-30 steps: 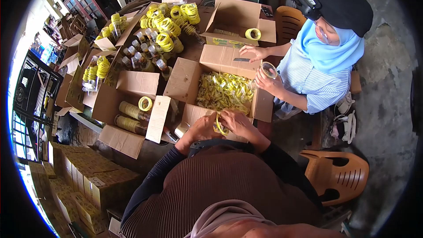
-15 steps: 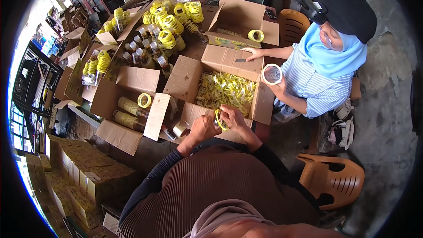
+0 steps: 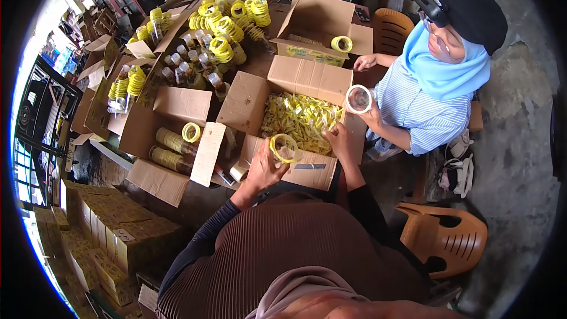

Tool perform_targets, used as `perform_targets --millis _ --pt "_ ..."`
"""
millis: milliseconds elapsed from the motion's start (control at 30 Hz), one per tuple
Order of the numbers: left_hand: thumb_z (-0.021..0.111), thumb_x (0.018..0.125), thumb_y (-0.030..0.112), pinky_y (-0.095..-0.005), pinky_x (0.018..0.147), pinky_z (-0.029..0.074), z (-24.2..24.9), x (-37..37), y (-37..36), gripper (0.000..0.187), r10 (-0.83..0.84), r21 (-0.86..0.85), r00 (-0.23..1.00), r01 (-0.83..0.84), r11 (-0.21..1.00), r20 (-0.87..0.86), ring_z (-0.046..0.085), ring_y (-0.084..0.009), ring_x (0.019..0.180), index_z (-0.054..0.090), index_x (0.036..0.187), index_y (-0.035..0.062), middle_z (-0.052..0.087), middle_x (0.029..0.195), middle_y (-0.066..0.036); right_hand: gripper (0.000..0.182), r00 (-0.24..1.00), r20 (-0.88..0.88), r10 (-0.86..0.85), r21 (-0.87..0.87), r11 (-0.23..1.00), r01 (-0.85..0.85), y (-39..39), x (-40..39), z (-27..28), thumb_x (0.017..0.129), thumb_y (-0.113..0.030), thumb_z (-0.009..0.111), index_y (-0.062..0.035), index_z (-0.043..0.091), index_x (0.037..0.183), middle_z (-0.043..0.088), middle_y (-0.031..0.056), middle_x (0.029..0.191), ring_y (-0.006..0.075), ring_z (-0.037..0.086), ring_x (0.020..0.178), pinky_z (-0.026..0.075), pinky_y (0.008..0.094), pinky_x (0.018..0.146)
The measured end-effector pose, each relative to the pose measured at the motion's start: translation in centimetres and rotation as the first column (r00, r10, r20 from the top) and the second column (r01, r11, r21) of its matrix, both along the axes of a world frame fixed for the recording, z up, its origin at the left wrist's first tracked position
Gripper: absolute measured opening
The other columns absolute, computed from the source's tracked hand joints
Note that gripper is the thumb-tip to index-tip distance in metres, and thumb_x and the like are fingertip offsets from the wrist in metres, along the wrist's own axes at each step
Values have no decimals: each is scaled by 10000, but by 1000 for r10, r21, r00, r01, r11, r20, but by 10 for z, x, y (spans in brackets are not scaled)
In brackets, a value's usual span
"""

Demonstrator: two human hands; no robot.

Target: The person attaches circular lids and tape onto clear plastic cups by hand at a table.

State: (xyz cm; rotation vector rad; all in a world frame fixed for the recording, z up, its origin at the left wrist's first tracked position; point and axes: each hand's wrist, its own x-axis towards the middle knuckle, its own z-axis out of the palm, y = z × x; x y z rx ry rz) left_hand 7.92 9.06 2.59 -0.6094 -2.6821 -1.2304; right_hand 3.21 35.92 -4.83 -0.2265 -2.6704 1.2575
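My left hand is wrapped round a clear roll with a yellow rim, held above the front flap of an open cardboard box. The box holds a heap of small yellow-and-clear wrappers. At the heap's front right edge is my right hand, its fingers pressed together; what they hold, if anything, is too small to make out. A flat dark strip lies on the front flap between my hands.
A co-worker at the right holds another roll. Behind stands a box with a yellow ring. Bottles and stacked yellow rings stand at the back left. An orange chair is at the right.
My hands have moved apart, the left keeping the roll and the right reaching to the wrappers. The dark strip now shows on the flap. The co-worker's far hand has moved back from the box flap.
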Motion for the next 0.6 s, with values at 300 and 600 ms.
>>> perform_targets --millis 300,600 --pt "842 696 259 -452 821 533 8 -10 8 657 28 -79 996 -21 997 88 643 -390 984 477 1183 10 630 1088 -216 303 942 -214 260 -64 958 -279 -47 27 61 858 -273 741 -23 570 838 607 143 700 287 646 676 492 398 624" --pt "758 685 269 -470 762 525 7 -4 12 573 -140 -212 965 188 959 222 635 -399 947 516 1137 13 624 1023 -214 225 779 -231 583 350 797 -493 -70 36 56 899 -236 637 -36 535 904 577 138 848 351 616 781 501 440 685"
